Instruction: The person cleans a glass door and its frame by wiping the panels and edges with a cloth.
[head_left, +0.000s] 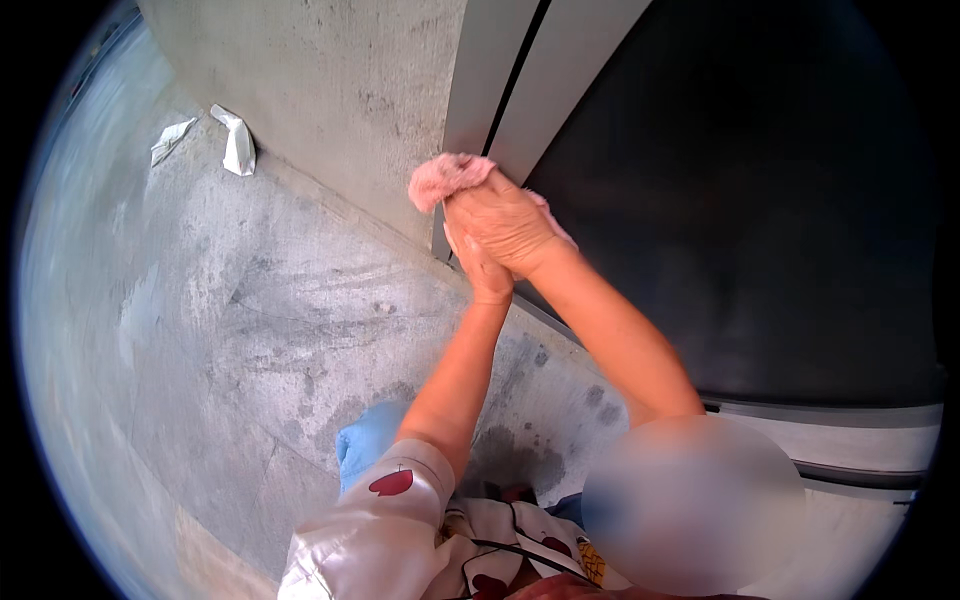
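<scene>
A fuzzy pink cloth (452, 178) is bunched beside the lower end of a grey metal frame. My right hand (506, 221) lies over the cloth, which shows beyond its fingertips and again along the far side of its wrist. Close under it is my left hand (482, 266), its heel and thumb side visible. The left fingers are largely covered by the right hand, so their hold on the cloth cannot be made out. Whether the cloth touches the frame is also unclear.
A dark glossy panel (750, 225) in a grey metal frame (559, 67) stands at the right, with a concrete wall (322, 82) beside it. Two crumpled white scraps (238, 146) (172, 140) lie on the stained grey floor (300, 352) by the wall's base.
</scene>
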